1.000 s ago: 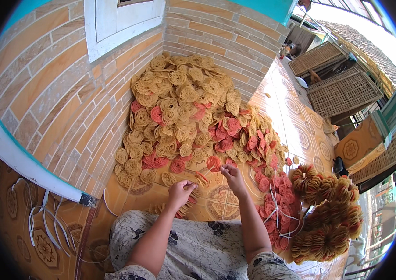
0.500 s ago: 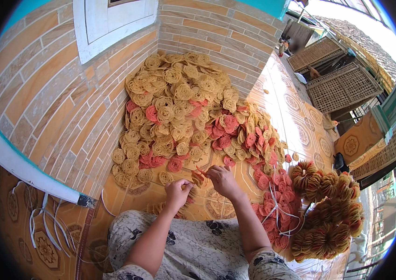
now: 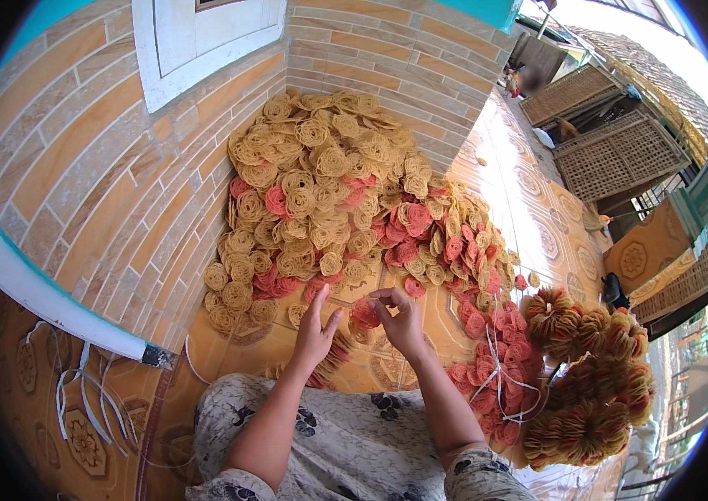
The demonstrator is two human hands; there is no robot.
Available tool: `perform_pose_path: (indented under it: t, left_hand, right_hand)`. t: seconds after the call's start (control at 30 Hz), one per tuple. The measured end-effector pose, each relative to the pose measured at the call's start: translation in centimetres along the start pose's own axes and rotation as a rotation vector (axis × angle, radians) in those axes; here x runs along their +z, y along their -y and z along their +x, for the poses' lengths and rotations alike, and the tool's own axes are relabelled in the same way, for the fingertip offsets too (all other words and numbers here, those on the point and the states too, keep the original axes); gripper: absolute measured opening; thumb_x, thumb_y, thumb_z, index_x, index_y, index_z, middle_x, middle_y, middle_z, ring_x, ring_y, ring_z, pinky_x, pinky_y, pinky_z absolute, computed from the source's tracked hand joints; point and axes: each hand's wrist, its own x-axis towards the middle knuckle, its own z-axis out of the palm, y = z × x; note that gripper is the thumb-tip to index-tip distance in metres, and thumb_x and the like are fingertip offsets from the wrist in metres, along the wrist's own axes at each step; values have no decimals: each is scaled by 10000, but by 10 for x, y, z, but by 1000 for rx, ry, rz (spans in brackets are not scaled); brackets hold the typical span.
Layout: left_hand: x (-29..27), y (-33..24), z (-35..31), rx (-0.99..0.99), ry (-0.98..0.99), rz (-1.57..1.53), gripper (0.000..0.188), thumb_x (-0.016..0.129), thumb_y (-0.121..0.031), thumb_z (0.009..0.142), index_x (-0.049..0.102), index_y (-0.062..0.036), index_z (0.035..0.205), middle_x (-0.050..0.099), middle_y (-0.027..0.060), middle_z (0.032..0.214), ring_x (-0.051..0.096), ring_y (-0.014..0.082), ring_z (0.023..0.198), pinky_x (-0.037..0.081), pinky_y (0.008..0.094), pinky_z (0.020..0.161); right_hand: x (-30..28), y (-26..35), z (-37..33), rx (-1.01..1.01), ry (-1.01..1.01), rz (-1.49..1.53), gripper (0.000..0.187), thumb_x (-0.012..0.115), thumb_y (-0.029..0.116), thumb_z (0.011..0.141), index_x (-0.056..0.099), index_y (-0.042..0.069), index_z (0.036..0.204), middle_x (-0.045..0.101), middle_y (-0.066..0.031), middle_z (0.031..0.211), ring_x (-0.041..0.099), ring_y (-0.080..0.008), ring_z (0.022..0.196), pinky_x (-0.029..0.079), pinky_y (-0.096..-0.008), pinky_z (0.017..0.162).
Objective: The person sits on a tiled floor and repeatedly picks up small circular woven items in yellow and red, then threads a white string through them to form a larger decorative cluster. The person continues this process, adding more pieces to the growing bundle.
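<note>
My right hand (image 3: 405, 327) pinches a red coiled disc, like a raw lacy cracker (image 3: 363, 314), between thumb and fingers. A tan disc (image 3: 360, 333) shows just under it. To its left, my left hand (image 3: 312, 338) is open, thumb apart from the straight fingers, and holds nothing. Beside that hand, close to my lap, a row of red and tan discs (image 3: 334, 357) stands on edge, partly hidden by the hand. Beyond both hands, a large heap of tan discs (image 3: 312, 179) mixed with red ones fills the wall corner.
At right lie red discs (image 3: 504, 359) with white strips (image 3: 497, 371) across them, beside bundled rings of discs (image 3: 583, 426). More white strips (image 3: 85, 380) hang at left by the brick-patterned wall (image 3: 111, 167). Woven bamboo panels (image 3: 621, 159) stand at the far right.
My left hand has let go, opened and lifted its fingers. My right hand has turned, so the red disc now shows its flat face.
</note>
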Motion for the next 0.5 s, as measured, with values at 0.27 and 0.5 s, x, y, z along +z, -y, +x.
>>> perform_pose_path:
  t: [0.27,0.5]
  left_hand:
    - [-9,-27,-3,46,330,396,512,711,-331,804,527,-177,1256,631,70,1173,491,304,1207,291,578,1000]
    - [-3,-17,-10,67,172,553,545,718,-391,756,532,-212,1236,581,55,1209,430,312,1269,255,661,1021]
  right_hand:
    - [19,26,-11,-364,-113,-136,204,662,-67,800,482,28,787,604,-86,749,603,-209,684,482,-300,646]
    - [33,33,-13,-379,-181,-145,261,659,-64,786,432,52,728,496,-91,656,503,-290,619,406,-358,628]
